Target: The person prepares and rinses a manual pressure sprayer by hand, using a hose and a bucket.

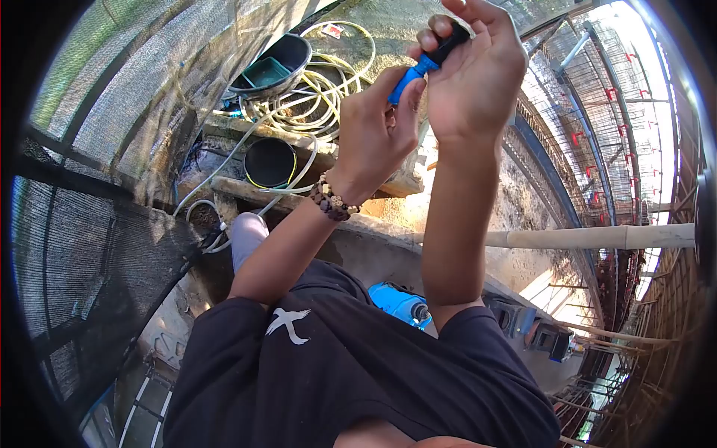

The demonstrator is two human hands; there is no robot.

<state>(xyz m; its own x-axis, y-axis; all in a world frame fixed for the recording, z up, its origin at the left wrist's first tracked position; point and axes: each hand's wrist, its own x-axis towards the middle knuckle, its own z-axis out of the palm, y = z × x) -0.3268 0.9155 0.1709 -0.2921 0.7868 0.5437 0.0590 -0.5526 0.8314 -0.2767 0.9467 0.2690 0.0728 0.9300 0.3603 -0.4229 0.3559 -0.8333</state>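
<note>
My left hand [377,127], with a bead bracelet [333,200] at the wrist, pinches the blue end of a short blue-and-black handle-like piece [424,66]. My right hand [478,75] is raised just to the right, its fingers curled round the black end of the same piece. The piece tilts, black end up and to the right. Its exact kind does not show, and fingers hide parts of it. Lower down, beyond my shirt, stands a blue container [399,302] with a dark cap, partly hidden by my body.
A coiled pale hose [314,101] lies on the ground at upper left, near a dark tub [287,60] and a black bucket [270,163]. Shade netting [97,261] hangs at left. A bamboo pole [590,237] crosses at right, before wire cages [590,119].
</note>
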